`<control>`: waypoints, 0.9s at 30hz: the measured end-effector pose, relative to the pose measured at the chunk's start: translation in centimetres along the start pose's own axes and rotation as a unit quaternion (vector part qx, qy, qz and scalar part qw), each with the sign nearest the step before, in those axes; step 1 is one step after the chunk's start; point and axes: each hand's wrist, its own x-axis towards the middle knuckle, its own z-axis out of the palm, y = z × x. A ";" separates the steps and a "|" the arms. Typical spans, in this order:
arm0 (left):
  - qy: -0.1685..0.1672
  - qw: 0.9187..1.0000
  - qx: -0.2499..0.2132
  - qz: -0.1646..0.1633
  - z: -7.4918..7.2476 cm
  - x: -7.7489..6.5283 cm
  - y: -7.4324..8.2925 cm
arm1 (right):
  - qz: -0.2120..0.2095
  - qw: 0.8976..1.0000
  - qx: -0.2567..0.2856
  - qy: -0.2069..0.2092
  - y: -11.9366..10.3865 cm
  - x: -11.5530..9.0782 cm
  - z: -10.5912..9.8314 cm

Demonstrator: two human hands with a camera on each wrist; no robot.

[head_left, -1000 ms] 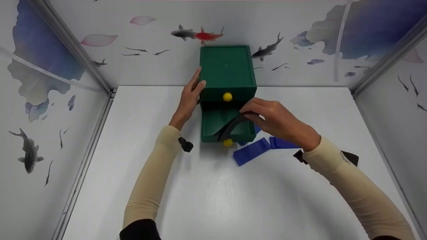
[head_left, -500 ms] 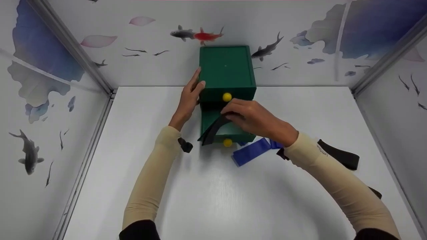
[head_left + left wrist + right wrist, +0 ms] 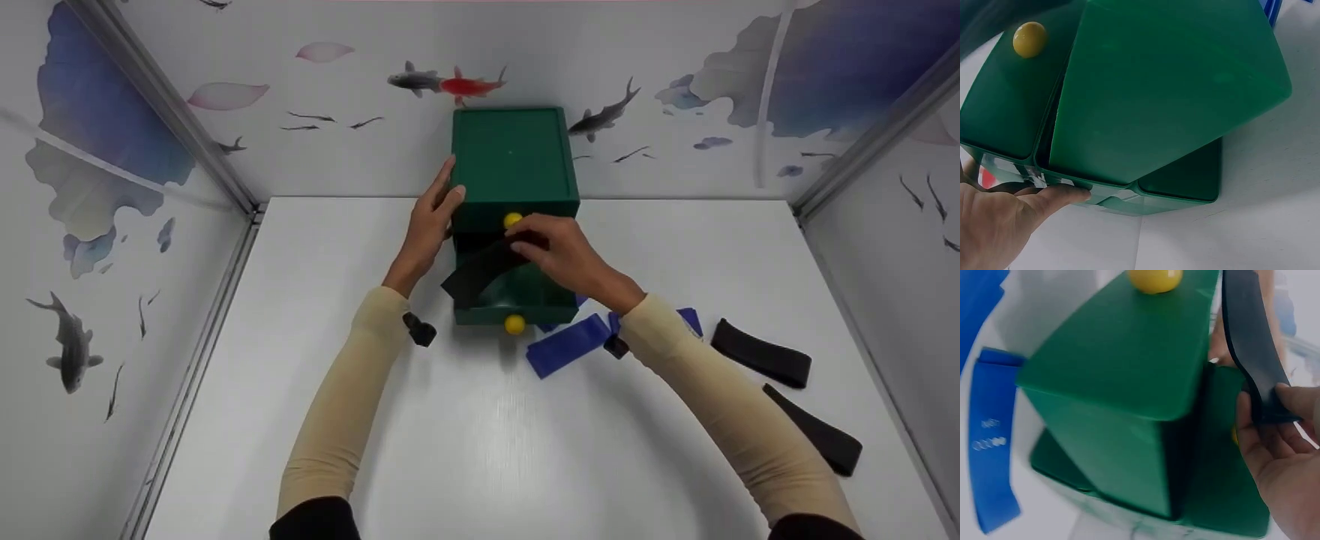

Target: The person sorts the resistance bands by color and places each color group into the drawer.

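Note:
A green drawer cabinet (image 3: 516, 157) with yellow knobs stands at the back of the table. One lower drawer (image 3: 491, 315) is pulled out toward me. My left hand (image 3: 427, 225) rests along the cabinet's left side; in the left wrist view its thumb (image 3: 1064, 195) lies straight against the side wall. Over the pulled-out drawer, my right hand (image 3: 561, 251) pinches one end of a black resistance band (image 3: 484, 271). The band's other end sticks out to the left, over the drawer's left edge. In the right wrist view the band (image 3: 1255, 337) hangs between thumb and fingers.
Several blue resistance bands (image 3: 568, 346) lie by the drawer's right front corner, partly under my right forearm. Two more black bands, one farther back (image 3: 761, 354) and one nearer (image 3: 829, 442), lie at the table's right. A printed wall (image 3: 337, 157) rises behind the cabinet.
My right hand has moved left and slightly back with the black band, whose free end has swung up to the left. The left hand stays on the cabinet.

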 end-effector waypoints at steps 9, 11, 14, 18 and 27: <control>-0.003 1.000 -0.008 0.002 -0.1 0.0 -0.2 | 0.045 0.998 -0.028 0.030 1.4 -0.8 1.4; -0.003 1.000 -0.009 0.001 -0.1 0.0 -0.2 | 0.046 0.998 -0.028 0.037 1.5 -0.9 1.7; -0.004 1.000 -0.013 0.001 -0.1 0.0 -0.2 | 0.046 0.997 -0.028 0.047 1.7 -0.8 2.0; -0.005 1.000 -0.015 0.004 0.0 -0.1 -0.2 | 0.056 0.996 -0.040 0.052 2.0 -0.9 2.2; -0.002 1.000 -0.008 0.009 0.0 0.1 -0.1 | 0.110 0.991 -0.064 0.051 2.9 -0.6 2.7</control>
